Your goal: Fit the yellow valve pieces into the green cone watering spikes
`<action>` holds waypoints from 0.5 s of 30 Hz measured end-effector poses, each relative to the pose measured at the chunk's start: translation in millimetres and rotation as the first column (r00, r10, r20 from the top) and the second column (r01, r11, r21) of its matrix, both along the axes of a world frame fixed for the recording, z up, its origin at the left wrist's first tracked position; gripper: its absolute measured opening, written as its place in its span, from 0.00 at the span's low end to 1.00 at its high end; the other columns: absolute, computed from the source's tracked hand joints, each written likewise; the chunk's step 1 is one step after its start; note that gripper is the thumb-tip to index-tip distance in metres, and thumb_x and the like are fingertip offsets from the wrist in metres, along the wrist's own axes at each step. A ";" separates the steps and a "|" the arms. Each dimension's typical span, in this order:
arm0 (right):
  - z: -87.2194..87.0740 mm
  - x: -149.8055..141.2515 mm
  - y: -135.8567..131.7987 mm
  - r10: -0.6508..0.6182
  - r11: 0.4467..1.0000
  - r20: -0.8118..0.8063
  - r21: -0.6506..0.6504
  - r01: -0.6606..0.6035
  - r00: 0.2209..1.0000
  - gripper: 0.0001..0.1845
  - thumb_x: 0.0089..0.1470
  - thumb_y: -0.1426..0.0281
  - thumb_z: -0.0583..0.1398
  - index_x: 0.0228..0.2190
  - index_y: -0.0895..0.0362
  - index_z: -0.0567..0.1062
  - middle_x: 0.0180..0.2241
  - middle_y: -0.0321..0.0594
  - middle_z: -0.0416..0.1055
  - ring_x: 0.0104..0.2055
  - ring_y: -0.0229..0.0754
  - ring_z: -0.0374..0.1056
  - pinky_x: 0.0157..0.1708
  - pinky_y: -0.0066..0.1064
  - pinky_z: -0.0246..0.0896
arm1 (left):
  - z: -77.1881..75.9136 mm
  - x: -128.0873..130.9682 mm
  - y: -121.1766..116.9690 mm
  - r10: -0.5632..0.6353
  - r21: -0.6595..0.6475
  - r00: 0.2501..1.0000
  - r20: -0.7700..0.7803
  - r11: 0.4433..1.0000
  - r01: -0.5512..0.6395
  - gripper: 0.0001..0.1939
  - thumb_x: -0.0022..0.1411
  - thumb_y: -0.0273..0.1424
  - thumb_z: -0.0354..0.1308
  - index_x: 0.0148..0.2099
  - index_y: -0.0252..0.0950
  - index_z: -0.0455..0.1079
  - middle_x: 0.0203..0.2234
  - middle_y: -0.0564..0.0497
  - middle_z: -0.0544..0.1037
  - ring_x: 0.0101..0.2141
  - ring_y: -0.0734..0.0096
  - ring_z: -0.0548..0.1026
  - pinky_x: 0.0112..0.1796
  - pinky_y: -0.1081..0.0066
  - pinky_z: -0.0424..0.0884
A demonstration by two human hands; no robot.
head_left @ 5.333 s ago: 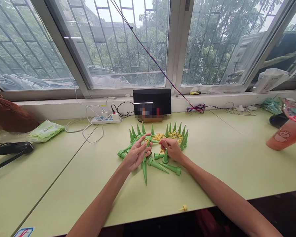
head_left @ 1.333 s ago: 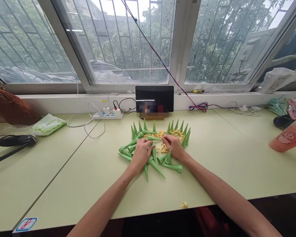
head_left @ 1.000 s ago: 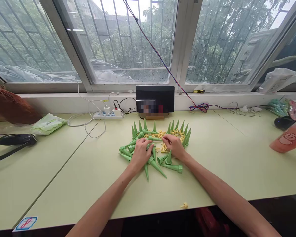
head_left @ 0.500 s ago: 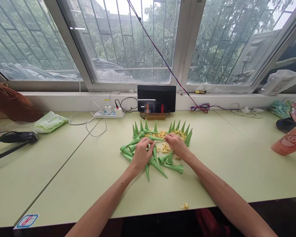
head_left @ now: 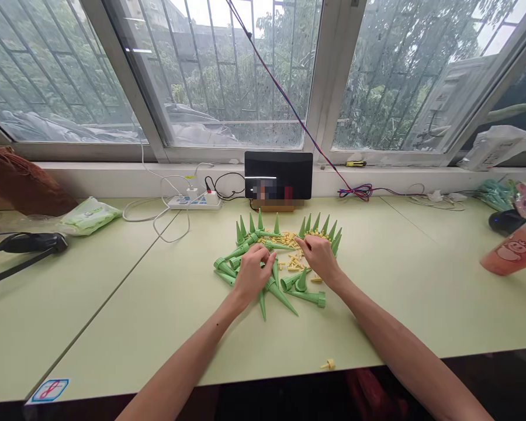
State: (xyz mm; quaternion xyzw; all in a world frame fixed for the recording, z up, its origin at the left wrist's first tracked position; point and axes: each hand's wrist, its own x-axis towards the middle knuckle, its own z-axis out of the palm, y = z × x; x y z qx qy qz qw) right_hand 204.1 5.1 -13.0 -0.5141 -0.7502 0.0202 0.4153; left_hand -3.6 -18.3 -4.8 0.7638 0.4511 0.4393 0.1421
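Among a pile of green plastic cone-shaped spikes [head_left: 283,297], my left hand [head_left: 255,272] is closed, its fingers bent round a green spike [head_left: 275,272] whose tip points down toward the table. My right hand [head_left: 319,257] is over the small yellow plastic pegs [head_left: 294,263], fingers curled and pressed together; anything between them is hidden or too small to name. Behind the hands, several green spikes [head_left: 260,221] stand upright at the left and more upright spikes [head_left: 317,222] form a curved row at the right. A green spike with a ribbed cap [head_left: 309,297] lies below my right wrist.
A dark screen [head_left: 278,175] stands at the back, beside a white power strip [head_left: 195,202] with cables. One yellow piece [head_left: 328,364] lies near the front edge. At the right is a tilted pink cup [head_left: 511,250]; a green packet [head_left: 90,216] lies left.
My right hand has shifted slightly and turned, its fingers curling in over the yellow pegs. My left hand stays almost in place at the green spike.
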 end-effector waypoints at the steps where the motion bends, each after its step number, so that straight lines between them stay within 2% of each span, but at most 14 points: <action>1: 1.0 0.0 -0.3 -0.009 1.000 0.005 0.008 0.009 1.000 0.27 0.68 0.56 0.48 0.18 0.53 0.59 0.17 0.37 0.60 0.20 0.40 0.56 0.24 0.33 0.50 | 0.1 -0.1 0.1 0.003 0.000 1.000 -0.003 1.000 -0.003 0.18 0.68 0.34 0.51 0.24 0.38 0.57 0.27 0.52 0.69 0.29 0.69 0.69 0.34 0.68 0.65; 4: 3.2 0.5 -0.7 0.007 1.000 0.017 -0.002 -0.007 1.000 0.23 0.68 0.60 0.49 0.22 0.54 0.63 0.21 0.39 0.64 0.23 0.42 0.59 0.25 0.33 0.53 | 0.1 -0.4 0.3 0.012 0.003 1.000 -0.013 1.000 -0.012 0.18 0.68 0.34 0.51 0.24 0.38 0.58 0.26 0.52 0.68 0.28 0.69 0.68 0.33 0.68 0.65; 8: 3.8 2.7 -0.1 0.036 0.996 0.090 -0.082 -0.029 0.995 0.11 0.66 0.71 0.51 0.32 0.56 0.70 0.27 0.42 0.69 0.28 0.44 0.66 0.28 0.32 0.56 | 0.5 -0.6 0.3 0.016 0.006 1.000 -0.019 1.000 -0.016 0.17 0.68 0.34 0.51 0.25 0.37 0.59 0.26 0.52 0.68 0.27 0.70 0.67 0.33 0.69 0.64; 15: 4.7 2.8 -0.3 0.069 0.966 0.256 -0.257 0.000 0.964 0.09 0.61 0.75 0.56 0.29 0.56 0.71 0.24 0.42 0.70 0.28 0.46 0.67 0.27 0.30 0.52 | 1.6 -0.4 0.2 0.024 0.012 0.999 -0.039 1.000 -0.023 0.16 0.68 0.33 0.52 0.26 0.37 0.61 0.27 0.52 0.68 0.28 0.70 0.67 0.33 0.69 0.64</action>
